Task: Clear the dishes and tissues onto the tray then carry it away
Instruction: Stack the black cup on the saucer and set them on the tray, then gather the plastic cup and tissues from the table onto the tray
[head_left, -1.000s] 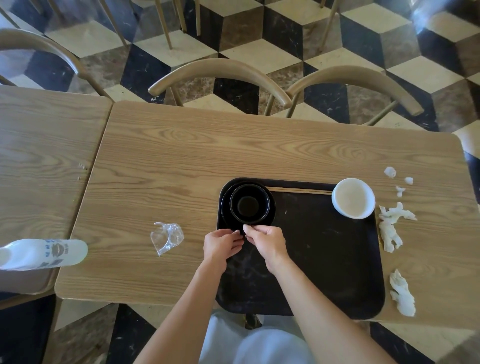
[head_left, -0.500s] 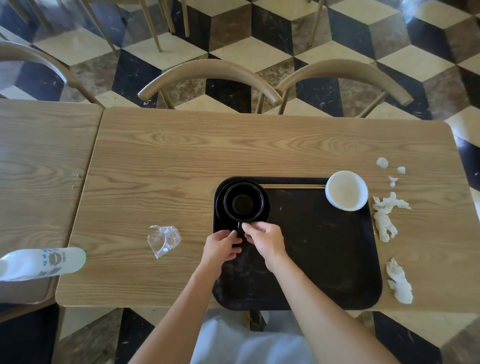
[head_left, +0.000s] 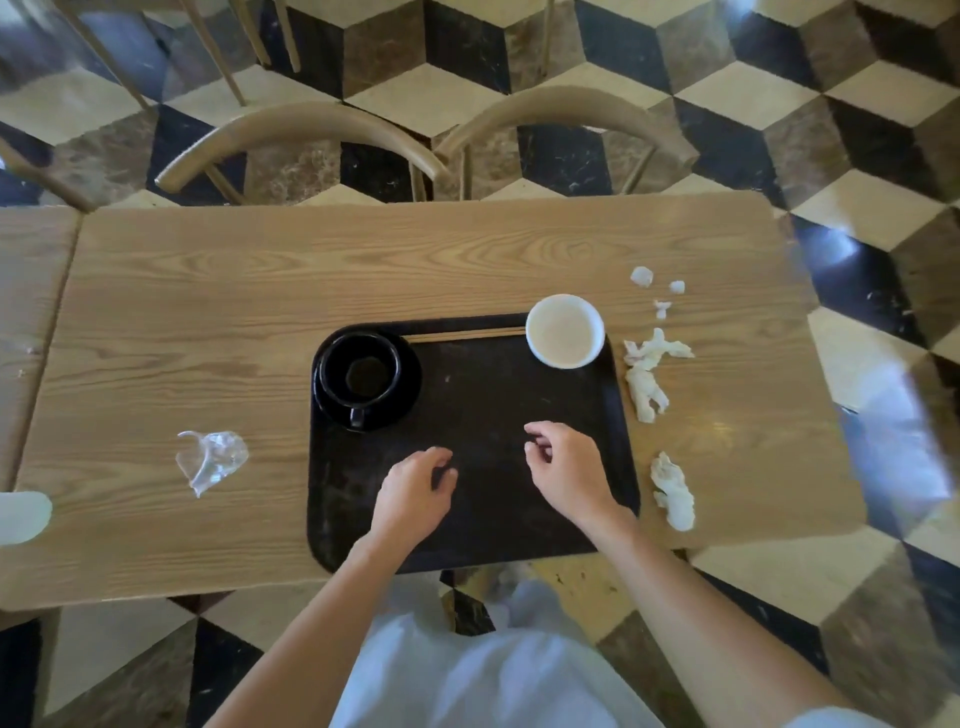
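Note:
A black tray (head_left: 483, 525) lies on the wooden table (head_left: 260, 291). In its far left corner a black cup (head_left: 359, 373) stands on a black saucer (head_left: 402, 395). A white bowl (head_left: 565, 330) sits at its far right corner, with chopsticks (head_left: 465, 334) along the far rim. Crumpled white tissues (head_left: 645, 376) lie on the table right of the tray, another tissue (head_left: 674, 491) nearer me, and small scraps (head_left: 641, 276) further away. My left hand (head_left: 413, 493) and my right hand (head_left: 569, 470) hover over the tray's middle, fingers loosely curled, holding nothing.
A crumpled clear plastic wrapper (head_left: 210, 460) lies on the table left of the tray. A white bottle (head_left: 21, 517) shows at the left edge. Two wooden chairs (head_left: 306, 140) stand along the far side. A second table (head_left: 31, 291) adjoins on the left.
Both hands have let go of the black cup and saucer and drawn back towards me, spreading apart over the tray. The view has shifted left.

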